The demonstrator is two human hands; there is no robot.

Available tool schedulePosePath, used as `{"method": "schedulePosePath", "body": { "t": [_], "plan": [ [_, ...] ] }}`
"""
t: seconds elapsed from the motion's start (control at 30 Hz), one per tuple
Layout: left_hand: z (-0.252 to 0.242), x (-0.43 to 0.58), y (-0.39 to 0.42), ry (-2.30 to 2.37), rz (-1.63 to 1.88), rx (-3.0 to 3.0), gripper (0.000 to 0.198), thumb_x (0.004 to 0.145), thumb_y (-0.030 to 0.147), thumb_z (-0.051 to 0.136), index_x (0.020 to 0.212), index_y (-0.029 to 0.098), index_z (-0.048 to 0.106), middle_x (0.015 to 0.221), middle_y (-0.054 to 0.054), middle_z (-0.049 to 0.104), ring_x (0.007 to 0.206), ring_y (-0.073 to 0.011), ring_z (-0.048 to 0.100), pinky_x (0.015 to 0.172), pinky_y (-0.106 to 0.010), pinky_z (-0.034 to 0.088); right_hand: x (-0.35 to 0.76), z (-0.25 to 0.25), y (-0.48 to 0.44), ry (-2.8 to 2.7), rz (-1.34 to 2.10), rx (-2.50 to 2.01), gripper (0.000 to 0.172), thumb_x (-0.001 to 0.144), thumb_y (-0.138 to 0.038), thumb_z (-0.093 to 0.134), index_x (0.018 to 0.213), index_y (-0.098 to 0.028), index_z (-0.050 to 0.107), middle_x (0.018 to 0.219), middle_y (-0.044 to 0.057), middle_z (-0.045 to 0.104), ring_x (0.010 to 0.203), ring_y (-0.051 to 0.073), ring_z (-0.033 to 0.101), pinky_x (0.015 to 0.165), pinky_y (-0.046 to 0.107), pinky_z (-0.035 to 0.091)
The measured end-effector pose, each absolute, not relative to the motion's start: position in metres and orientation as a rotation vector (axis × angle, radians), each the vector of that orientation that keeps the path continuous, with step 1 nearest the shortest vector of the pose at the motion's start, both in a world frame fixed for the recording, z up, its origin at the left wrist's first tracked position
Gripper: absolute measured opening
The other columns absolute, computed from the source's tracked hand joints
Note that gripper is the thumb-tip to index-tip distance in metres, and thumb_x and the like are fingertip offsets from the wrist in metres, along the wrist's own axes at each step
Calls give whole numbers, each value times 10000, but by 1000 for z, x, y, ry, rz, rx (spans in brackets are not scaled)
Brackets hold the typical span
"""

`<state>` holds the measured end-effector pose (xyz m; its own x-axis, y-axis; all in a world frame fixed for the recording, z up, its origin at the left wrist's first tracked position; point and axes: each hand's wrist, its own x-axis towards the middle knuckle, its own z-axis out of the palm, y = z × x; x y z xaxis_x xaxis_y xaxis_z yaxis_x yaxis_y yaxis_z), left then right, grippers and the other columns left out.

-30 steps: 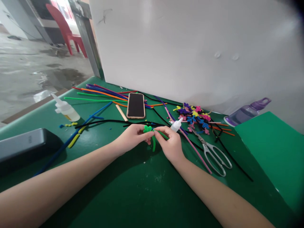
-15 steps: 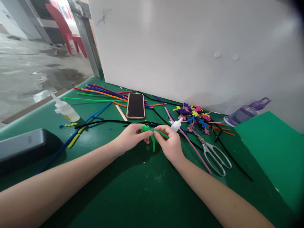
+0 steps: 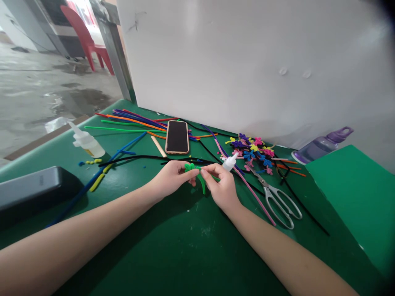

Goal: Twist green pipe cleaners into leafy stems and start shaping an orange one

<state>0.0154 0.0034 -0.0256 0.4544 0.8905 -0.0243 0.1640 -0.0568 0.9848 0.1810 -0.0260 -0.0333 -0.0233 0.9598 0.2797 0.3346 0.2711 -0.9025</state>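
Note:
A green pipe cleaner (image 3: 203, 183), partly bent into small looped petals, is held between both hands above the table. My left hand (image 3: 173, 176) pinches it at the looped end, with the loops poking out over the thumb. My right hand (image 3: 219, 181) pinches the straight part close by, fingertips almost against my left thumb. One tail hangs down between the hands; another piece shows behind the right fingers. Just past my right hand lies a small white glue bottle (image 3: 229, 162). Silver-handled scissors (image 3: 279, 201) rest to its right.
Loose pipe cleaners (image 3: 132, 119) spread behind a phone (image 3: 177, 137). Colourful pipe-cleaner flowers (image 3: 253, 150) are heaped at back right, near a purple bottle (image 3: 321, 144) and a green board (image 3: 354, 193). At left stand a glue bottle (image 3: 88, 142) and a dark case (image 3: 37, 189).
The green strand that stretched over my right fingers now sits lower, mostly behind them. The hanging tail has swung slightly right. Both hands keep their pinch.

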Motion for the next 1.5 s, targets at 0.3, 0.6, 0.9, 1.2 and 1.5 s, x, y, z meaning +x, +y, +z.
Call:
{"method": "schedulePosePath", "body": {
  "t": [0.3,0.6,0.9,1.2,1.5],
  "plan": [
    [-25,15,4,983,772,1592,284,826,375,532,676,147,609,657,-24,650,655,-146,595,666,-259,441,181,-36,-26,-1553,887,-1214,147,821,-318,579,808,-182,632,721,28,641,637,143,594,548,253,467],
    [-21,17,1,985,874,1534,286,842,362,525,645,157,559,628,13,592,632,-120,551,654,-239,413,180,-36,-26,-1557,898,-1214,170,808,-309,593,910,-190,660,669,3,621,524,106,516,486,235,425],
    [-24,17,2,980,873,1518,295,845,375,524,654,160,589,639,-2,634,659,-134,584,685,-248,439,180,-32,-27,-1506,795,-1255,111,793,-291,605,811,-185,635,793,34,682,752,166,652,649,264,522],
    [-24,16,1,1011,882,1535,307,833,388,544,636,160,600,628,-4,642,645,-132,597,671,-238,450,180,-35,-27,-1613,751,-1194,107,815,-269,590,792,-190,658,752,22,662,695,148,619,635,267,505],
    [-28,17,2,977,897,1461,270,821,373,570,663,156,599,624,-4,647,643,-131,610,677,-249,470,180,-34,-27,-1623,723,-1179,99,823,-241,585,797,-183,660,749,15,644,687,130,598,606,240,480]
  ]
}}
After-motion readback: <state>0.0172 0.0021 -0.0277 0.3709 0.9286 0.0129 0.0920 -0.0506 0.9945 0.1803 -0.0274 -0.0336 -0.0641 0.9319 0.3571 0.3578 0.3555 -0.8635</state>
